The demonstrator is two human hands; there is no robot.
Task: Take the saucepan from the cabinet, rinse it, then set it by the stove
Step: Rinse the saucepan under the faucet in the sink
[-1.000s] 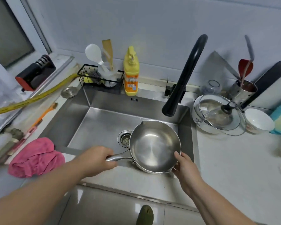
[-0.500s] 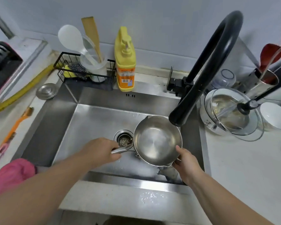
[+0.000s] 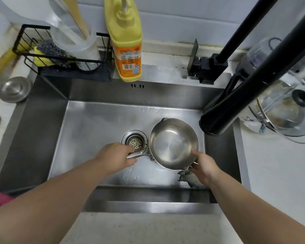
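Saucepan (image 3: 173,143) out of the cabinet, gripped by left hand (image 3: 116,155) at handle and right hand (image 3: 203,167) at rim inside the sink (image 3: 42,131), dry tap (image 3: 218,120); rinsing and stove remain

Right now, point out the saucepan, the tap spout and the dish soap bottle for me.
saucepan (image 3: 173,143), head view, on the bare inside of its bowl.
tap spout (image 3: 217,123), head view, on the black outlet end above the sink.
dish soap bottle (image 3: 127,48), head view, on the orange label of the yellow bottle.
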